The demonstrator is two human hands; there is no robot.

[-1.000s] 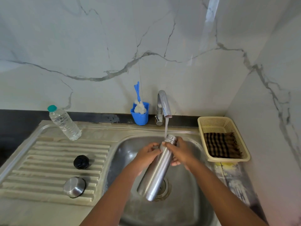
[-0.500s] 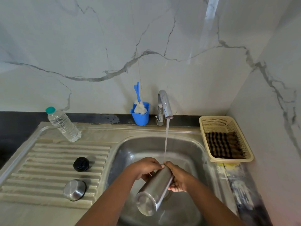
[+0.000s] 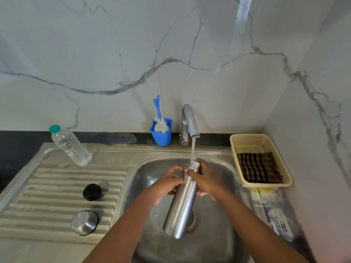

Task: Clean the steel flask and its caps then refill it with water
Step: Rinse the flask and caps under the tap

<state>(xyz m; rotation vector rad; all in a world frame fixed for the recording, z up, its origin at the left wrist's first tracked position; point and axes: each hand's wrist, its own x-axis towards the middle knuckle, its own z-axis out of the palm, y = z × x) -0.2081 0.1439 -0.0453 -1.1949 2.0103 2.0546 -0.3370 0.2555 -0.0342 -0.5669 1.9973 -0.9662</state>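
Observation:
The steel flask [image 3: 183, 204] stands nearly upright over the sink basin [image 3: 224, 171], its open threaded mouth right under the running stream from the tap [image 3: 190, 120]. My left hand [image 3: 168, 183] grips its upper body from the left. My right hand [image 3: 206, 179] curls round the neck from the right. A black inner cap [image 3: 92, 192] and a steel outer cap [image 3: 84, 222] lie on the ribbed drainboard [image 3: 47, 196] to the left.
A clear plastic water bottle [image 3: 69, 145] with a teal cap stands at the drainboard's back. Behind the sink a blue cup [image 3: 161, 132] holds a bottle brush. A cream basket [image 3: 281, 168] with a checked cloth sits to the right, against the marble wall.
The flask had been tipped mouth-down low in the basin. Both hands have lifted it back up, and its mouth is under the tap stream again.

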